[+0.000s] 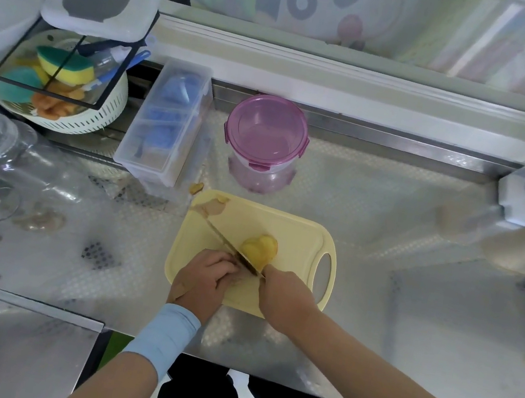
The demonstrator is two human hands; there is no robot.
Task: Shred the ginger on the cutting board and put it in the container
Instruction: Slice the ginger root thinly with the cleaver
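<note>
Ginger sits mid cutting board, at the blade's 3 o'clock. Your right hand clamps the knife. Your left hand curls at 9 o'clock, perhaps pinning slices; I can't tell. The container stands at 12 o'clock.

Yellow cutting board, pink container

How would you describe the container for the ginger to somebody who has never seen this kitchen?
On the steel counter, look past the yellow cutting board. A round container stands there, right of a clear rectangular box; it alone is pink.
</note>
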